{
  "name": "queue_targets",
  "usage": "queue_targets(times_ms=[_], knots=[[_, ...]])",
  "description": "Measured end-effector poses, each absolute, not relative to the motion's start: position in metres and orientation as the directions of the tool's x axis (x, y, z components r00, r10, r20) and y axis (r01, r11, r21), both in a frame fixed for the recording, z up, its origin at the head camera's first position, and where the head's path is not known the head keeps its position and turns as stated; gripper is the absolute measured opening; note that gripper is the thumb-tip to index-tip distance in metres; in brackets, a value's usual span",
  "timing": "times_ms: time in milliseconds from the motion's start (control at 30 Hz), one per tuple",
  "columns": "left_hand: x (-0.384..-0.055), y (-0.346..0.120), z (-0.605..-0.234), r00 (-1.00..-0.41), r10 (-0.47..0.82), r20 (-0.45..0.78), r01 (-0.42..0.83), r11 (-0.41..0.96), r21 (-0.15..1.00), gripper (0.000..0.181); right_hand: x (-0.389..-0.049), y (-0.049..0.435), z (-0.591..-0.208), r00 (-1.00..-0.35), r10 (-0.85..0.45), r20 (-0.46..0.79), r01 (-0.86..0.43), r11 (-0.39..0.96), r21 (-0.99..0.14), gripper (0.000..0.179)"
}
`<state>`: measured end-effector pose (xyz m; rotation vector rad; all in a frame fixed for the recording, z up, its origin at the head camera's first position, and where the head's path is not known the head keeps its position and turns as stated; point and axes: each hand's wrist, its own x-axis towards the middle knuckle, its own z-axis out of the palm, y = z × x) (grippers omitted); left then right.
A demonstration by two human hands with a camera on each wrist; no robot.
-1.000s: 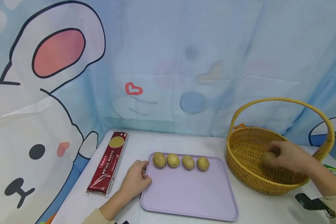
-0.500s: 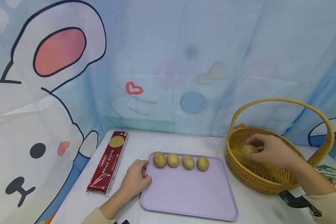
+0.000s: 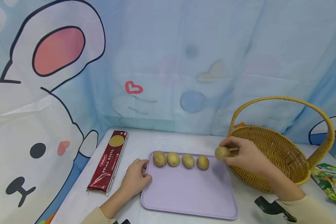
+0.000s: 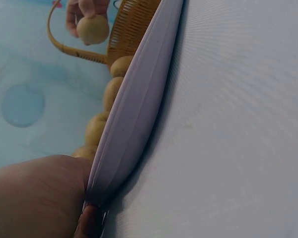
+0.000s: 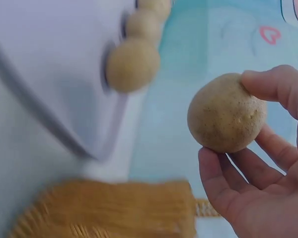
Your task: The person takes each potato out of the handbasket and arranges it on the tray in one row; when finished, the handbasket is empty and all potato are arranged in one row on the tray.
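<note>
My right hand (image 3: 245, 154) holds a potato (image 5: 227, 113) between thumb and fingertips. It hangs above the back right corner of the lilac tray (image 3: 189, 193), just left of the basket. Several potatoes stand in a row along the tray's back edge, the rightmost potato (image 3: 203, 162) being closest to the held one. At the tray's left side my left hand (image 3: 135, 177) grips the rim, its thumb and fingers on either side of it in the left wrist view.
A wicker basket (image 3: 271, 183) with a tall arched handle stands right of the tray. Left of the tray lies a red spaghetti pack (image 3: 107, 163). A green and yellow packet (image 3: 331, 182) lies beyond the basket at the right. A printed curtain (image 3: 168, 62) hangs behind the table.
My right hand has lifted the potato out of the basket and carried it left to the tray's back right corner. The left hand and the tray have stayed in place.
</note>
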<state>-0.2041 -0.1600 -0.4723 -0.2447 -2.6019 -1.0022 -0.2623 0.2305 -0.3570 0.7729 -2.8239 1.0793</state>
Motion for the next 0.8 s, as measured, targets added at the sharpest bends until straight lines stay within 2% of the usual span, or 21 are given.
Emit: queue_targets(times_ms=[133,400,800], knots=[[-0.204,-0.159,-0.472,-0.924,0.043,0.379,0.287,0.734,0.616,0.049,-0.26,0.218,-0.374,-0.869,-0.45,0.205,-0.452,0.553,-0.7,0.04],[-0.204,-0.157,-0.472,-0.926,0.047,0.376,0.286,0.737,0.613,0.049,-0.261,0.21,-0.403,-0.876,-0.431,0.217,-0.438,0.521,-0.732,0.043],[-0.204,-0.16,-0.472,-0.922,0.046,0.385,0.288,0.747,0.6,0.048,-0.267,0.223,-0.419,-0.891,-0.402,0.209,-0.433,0.617,-0.657,0.043]])
